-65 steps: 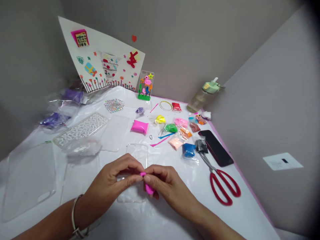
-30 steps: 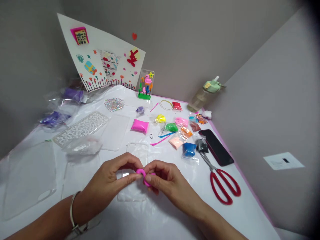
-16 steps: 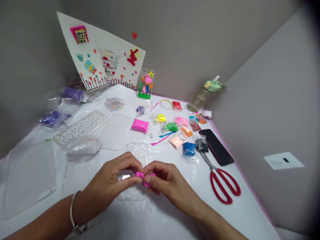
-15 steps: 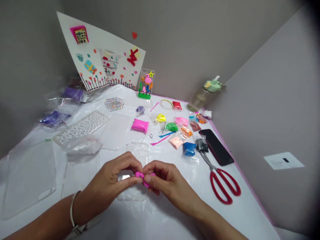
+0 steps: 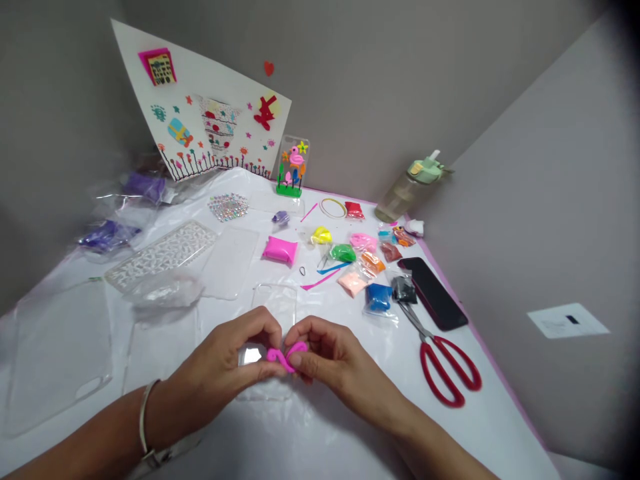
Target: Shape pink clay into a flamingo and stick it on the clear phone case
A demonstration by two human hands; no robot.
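Note:
A bright pink strand of modelling clay (image 5: pixel 287 360), bent into an S-like curve with a rolled left end, hangs between my hands. My left hand (image 5: pixel 225 353) pinches its left end between thumb and fingers. With thumb and curled fingers, my right hand (image 5: pixel 333 360) grips the right part. Both hands are over a clear phone case (image 5: pixel 280 300), hiding much of it. Beyond them lies a pink clay packet (image 5: pixel 281 251). A decorated phone case (image 5: pixel 293 167) with a clay flamingo and flowers leans against the wall.
Red-handled scissors (image 5: pixel 445 370) and a black phone (image 5: pixel 434 293) lie to the right. Several clay bags, including a blue one (image 5: pixel 379 298), fill the middle right. A bottle (image 5: pixel 410 190) stands at the back. Leftward are a textured case (image 5: pixel 163 255) and rhinestones (image 5: pixel 229 207).
The pink clay between my fingers has been turned, so more of its S-like curve shows. My hands shift only slightly; everything on the table stays in place.

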